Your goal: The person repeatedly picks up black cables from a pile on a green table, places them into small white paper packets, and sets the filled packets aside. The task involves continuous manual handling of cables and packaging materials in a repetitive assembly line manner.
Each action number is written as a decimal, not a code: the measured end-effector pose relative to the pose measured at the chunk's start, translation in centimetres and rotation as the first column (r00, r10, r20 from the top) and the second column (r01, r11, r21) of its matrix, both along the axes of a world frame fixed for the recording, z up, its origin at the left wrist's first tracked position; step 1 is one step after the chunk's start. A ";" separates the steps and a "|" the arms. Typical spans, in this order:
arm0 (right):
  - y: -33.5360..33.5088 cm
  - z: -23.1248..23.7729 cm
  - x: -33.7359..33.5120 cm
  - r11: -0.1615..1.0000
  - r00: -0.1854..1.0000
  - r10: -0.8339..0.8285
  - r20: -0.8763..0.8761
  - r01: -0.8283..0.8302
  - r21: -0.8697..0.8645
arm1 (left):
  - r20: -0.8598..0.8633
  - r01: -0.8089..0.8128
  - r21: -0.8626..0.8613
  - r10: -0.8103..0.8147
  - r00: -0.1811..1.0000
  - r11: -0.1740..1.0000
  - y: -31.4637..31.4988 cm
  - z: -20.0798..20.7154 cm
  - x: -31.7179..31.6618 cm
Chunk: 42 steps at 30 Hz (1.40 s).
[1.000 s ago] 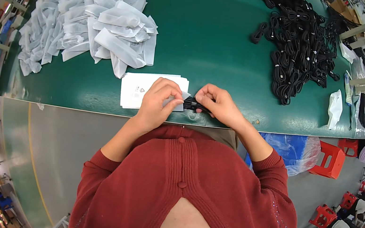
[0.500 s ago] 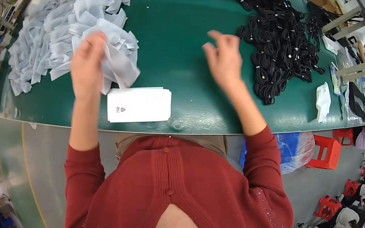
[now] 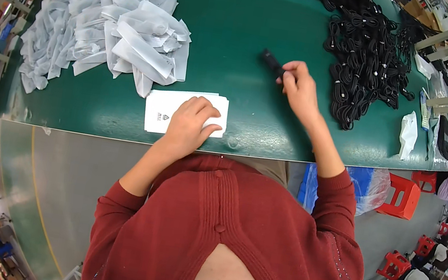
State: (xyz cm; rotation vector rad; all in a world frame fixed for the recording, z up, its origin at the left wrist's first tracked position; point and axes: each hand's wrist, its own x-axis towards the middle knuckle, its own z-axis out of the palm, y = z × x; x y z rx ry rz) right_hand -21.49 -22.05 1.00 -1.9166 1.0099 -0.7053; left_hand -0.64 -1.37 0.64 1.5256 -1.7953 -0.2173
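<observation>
My left hand (image 3: 186, 128) rests on a stack of white printed paper cards (image 3: 157, 105) near the table's front edge. Its fingers lie bent across the top card, with the thumb apart at the right side. To the right, my right hand (image 3: 300, 92) is closed on one end of a bundled black cable (image 3: 271, 63), held over the green tabletop (image 3: 223, 34). The bundle is slightly blurred and points away to the left. Beyond the cards lies a heap of translucent whitish pouches (image 3: 146, 40), and further right is a pile of bundled black cables (image 3: 362, 62).
A crumpled white wrapper (image 3: 408, 135) lies near the table's right edge. Below that edge stand a red plastic stool (image 3: 400, 197) and a blue item in clear plastic (image 3: 365, 189). People sit further right among more stools.
My left hand has left the pouches and come down onto the cards. The blurred pouch near it is no longer in the hand. My right hand, empty before, now holds a black cable bundle.
</observation>
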 end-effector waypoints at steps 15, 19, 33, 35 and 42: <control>9.5 3.3 -1.5 0.903 0.948 0.308 0.084 -0.319 0.287 | -0.494 -0.107 0.198 0.193 0.848 0.974 0.2 -0.2 0.2; 8.6 1.8 -1.1 0.885 0.926 0.366 0.090 -0.376 0.276 | -0.490 -0.057 0.145 0.122 0.863 0.988 0.3 0.0 -0.1; 11.1 0.6 1.8 0.800 0.931 0.048 0.362 -0.252 0.544 | -0.186 -0.060 -0.051 0.049 0.981 0.997 -0.2 2.7 0.5; 11.6 0.6 1.8 0.884 0.903 0.244 0.355 -0.357 0.300 | -0.194 -0.049 -0.064 0.036 0.980 0.997 -0.4 2.9 0.2; 10.3 2.9 2.2 0.925 0.846 0.366 0.388 -0.282 -0.256 | -0.765 0.043 0.067 0.024 0.644 0.997 -0.9 3.8 1.7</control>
